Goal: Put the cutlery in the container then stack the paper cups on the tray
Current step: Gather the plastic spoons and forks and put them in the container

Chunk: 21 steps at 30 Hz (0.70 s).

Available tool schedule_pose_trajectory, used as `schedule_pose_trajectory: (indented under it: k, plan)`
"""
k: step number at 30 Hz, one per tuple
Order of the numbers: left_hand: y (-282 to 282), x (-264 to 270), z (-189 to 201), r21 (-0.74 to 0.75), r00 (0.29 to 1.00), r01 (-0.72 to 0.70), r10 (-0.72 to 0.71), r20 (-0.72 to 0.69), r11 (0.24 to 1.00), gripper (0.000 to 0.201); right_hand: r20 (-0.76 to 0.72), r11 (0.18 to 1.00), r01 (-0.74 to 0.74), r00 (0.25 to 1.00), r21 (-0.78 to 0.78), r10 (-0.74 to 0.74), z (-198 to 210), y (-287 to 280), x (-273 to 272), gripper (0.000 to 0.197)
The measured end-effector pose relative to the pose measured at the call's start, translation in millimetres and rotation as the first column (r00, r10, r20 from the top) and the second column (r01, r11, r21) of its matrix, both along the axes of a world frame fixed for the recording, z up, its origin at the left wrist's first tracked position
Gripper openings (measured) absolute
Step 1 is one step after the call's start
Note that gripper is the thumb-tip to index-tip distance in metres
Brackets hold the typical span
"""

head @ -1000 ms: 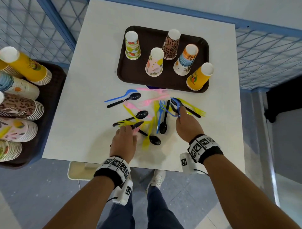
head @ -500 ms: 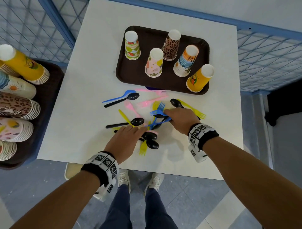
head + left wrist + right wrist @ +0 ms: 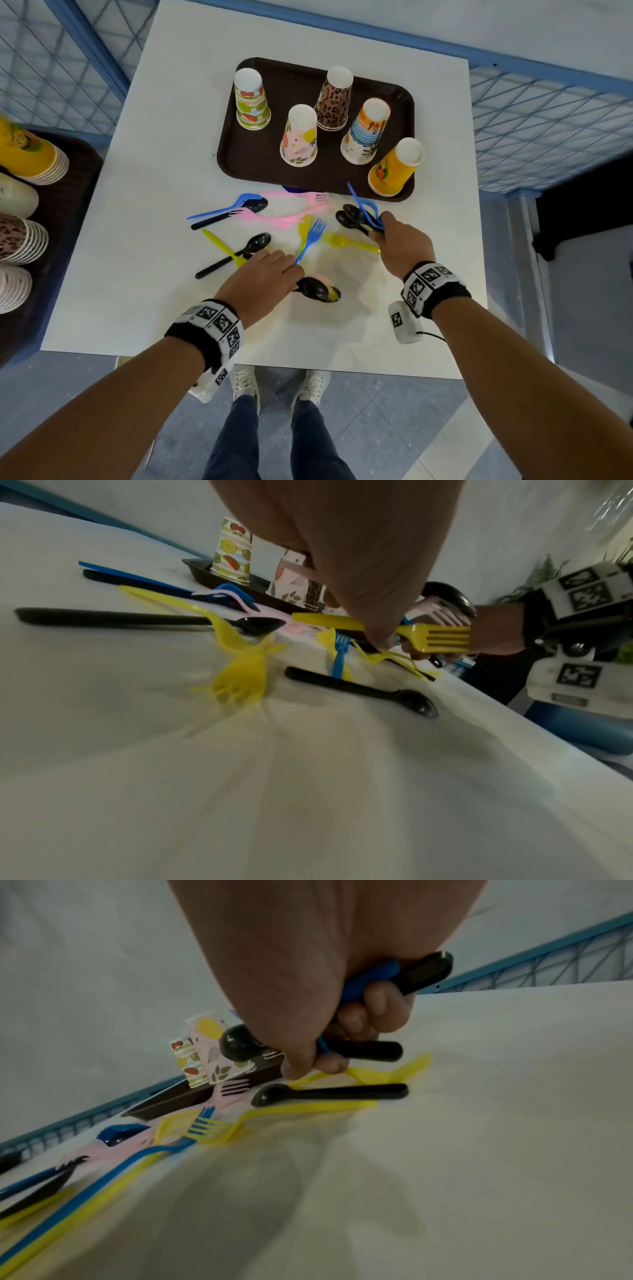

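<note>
Five patterned paper cups stand upside down, apart from one another, on the brown tray (image 3: 239, 161). Loose plastic cutlery lies in front of it: a blue fork (image 3: 313, 234), a yellow fork (image 3: 346, 241), pink forks (image 3: 291, 219), a black spoon (image 3: 239, 251). My left hand (image 3: 274, 270) grips a bundle whose ends stick out to the right: a yellow fork (image 3: 435, 639), a pink fork and a black spoon (image 3: 317, 291). My right hand (image 3: 378, 228) grips blue cutlery (image 3: 364, 207) and black spoons (image 3: 349, 216) just above the table. No cutlery container shows plainly.
A second dark tray (image 3: 61, 219) at the left holds several stacks of nested cups lying on their sides. Blue wire-mesh fencing (image 3: 548, 130) borders the white table (image 3: 137, 171). A dark blue item (image 3: 296, 188) peeks from under the tray's front edge.
My right hand has gathered blue pieces and black spoons and raised them toward the tray's front right. My left hand, flat before, now grips the black spoons and a yellow fork.
</note>
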<state>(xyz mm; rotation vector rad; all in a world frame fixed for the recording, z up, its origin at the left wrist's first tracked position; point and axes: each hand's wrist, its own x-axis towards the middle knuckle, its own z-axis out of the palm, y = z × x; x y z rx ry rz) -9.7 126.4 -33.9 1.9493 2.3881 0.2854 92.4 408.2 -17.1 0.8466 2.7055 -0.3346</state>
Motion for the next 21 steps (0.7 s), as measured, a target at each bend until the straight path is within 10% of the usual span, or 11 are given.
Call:
schedule_pose_trajectory:
  k: [7, 14, 21]
  plan:
    - [-6, 3, 31, 0.076, 0.966, -0.258, 0.258, 0.018, 0.963, 0.020, 0.089, 0.999, 0.002, 0.996, 0.039, -0.005, -10, -4, -11, 0.043]
    - [-77, -18, 17, -0.065, 0.781, -0.620, 0.623, 0.038, 0.782, 0.021, 0.169, 0.987, -0.107, 0.982, 0.120, 0.086, -4, -3, -26, 0.033]
    - [-73, -57, 27, -0.278, 0.757, -0.559, 0.618, 0.214, 0.781, 0.034, 0.198, 0.982, -0.080, 0.979, 0.172, 0.045, -5, -8, -31, 0.036]
